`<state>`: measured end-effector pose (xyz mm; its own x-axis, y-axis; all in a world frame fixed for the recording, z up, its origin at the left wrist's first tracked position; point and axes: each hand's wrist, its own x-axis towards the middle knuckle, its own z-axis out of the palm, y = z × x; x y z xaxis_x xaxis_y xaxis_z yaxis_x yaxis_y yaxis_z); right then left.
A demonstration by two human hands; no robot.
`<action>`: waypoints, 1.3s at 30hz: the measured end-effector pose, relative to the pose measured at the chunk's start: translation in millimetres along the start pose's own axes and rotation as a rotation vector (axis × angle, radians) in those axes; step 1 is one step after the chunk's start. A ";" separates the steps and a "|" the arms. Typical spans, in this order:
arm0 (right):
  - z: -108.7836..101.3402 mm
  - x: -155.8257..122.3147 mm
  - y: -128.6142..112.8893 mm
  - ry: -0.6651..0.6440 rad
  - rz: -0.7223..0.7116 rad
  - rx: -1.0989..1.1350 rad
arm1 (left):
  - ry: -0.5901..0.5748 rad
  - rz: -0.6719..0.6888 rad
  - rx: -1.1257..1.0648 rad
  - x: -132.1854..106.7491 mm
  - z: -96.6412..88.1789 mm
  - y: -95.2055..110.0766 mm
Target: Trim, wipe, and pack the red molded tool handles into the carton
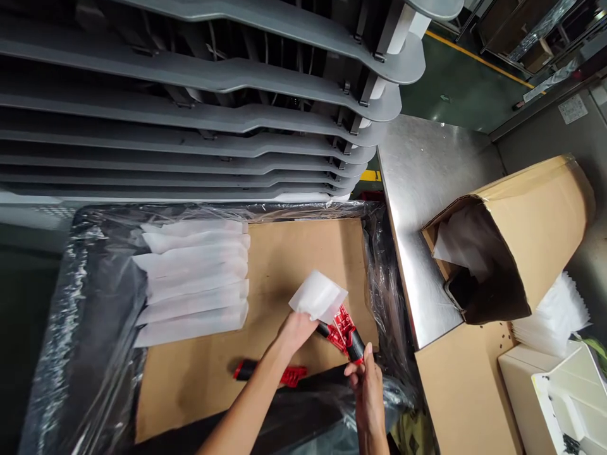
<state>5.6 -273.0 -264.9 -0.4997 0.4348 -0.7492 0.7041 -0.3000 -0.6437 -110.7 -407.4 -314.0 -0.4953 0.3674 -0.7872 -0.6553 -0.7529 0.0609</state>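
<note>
A soft white foam sheet (317,296) is held on a red and black tool (344,330) by the left hand (296,332). The tool's black grip (355,345) is pinched by the right hand (368,395), near the right edge of the cardboard (294,259). It seems light and stiff.
</note>
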 end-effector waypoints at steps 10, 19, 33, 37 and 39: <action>13.3 -12.0 -15.5 0.134 -0.192 -0.267 | -0.046 -0.105 -0.184 -13.8 30.4 -30.9; 3.4 -31.2 -28.7 0.297 -0.365 -0.780 | 0.050 -0.290 -0.241 -30.2 34.7 -60.2; -20.8 -26.4 -43.3 0.217 -0.824 -0.821 | 0.256 -0.304 -0.179 -101.3 -3.2 -53.6; -40.0 -15.2 -24.0 0.129 -0.783 -0.808 | 0.604 -0.010 -0.126 -126.9 -63.3 -30.0; -42.5 -13.4 -15.6 0.107 -0.752 -0.781 | 0.749 0.116 -0.110 -130.1 -93.9 -15.8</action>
<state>22.8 -238.1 -238.2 -0.9167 0.3646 -0.1633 0.3819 0.6798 -0.6261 17.6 -494.6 -270.2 -0.0124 -0.1563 -0.9876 -0.5427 -0.8285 0.1379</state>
